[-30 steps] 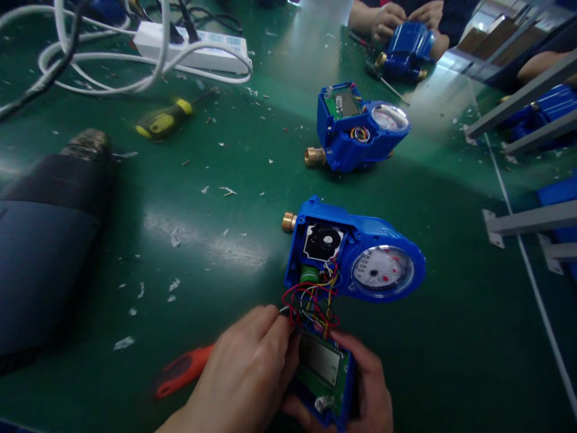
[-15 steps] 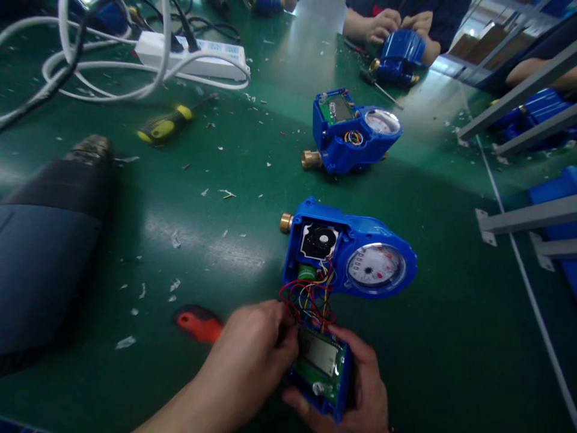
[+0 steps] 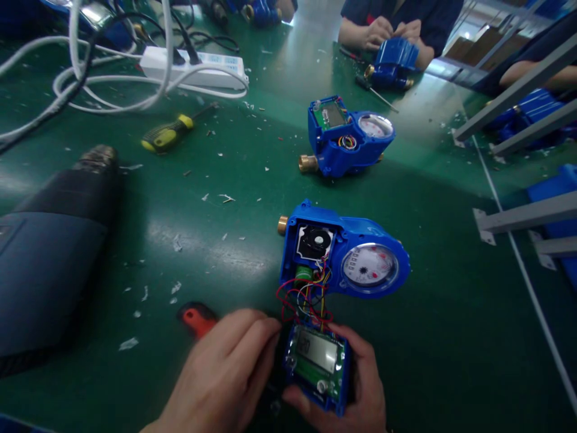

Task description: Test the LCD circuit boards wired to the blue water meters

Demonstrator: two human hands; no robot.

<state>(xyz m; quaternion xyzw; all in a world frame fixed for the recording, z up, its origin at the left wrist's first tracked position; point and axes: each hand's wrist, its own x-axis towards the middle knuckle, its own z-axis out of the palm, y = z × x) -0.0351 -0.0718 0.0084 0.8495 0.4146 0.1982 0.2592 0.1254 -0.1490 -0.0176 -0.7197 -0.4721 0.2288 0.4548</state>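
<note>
My right hand (image 3: 366, 385) grips a blue-framed display module (image 3: 311, 373), its thumb at the lower edge and fingers along the right side. The module's lit screen and green circuit board face up. Beside its left edge is my left hand (image 3: 225, 367), apart from the module, with fingers pressed together; whatever they may hold is hidden. Red, yellow, white and black wires (image 3: 311, 294) run from the module into an opened blue water meter (image 3: 293, 211) lying just beyond. Inside its housing are a black-and-white part and a green cylinder.
A red-and-black handle (image 3: 198, 319) lies left of my left hand. Further left are a heat gun (image 3: 54, 234), a yellow screwdriver (image 3: 166, 135) and a white power strip (image 3: 193, 69). A second water meter (image 3: 333, 159) stands beyond. A co-worker's hands (image 3: 383, 31) work across the table.
My left hand has drawn back leftward from the module's corner and wires, uncovering the module's left side. Digits now show on its screen. My right hand keeps its hold.
</note>
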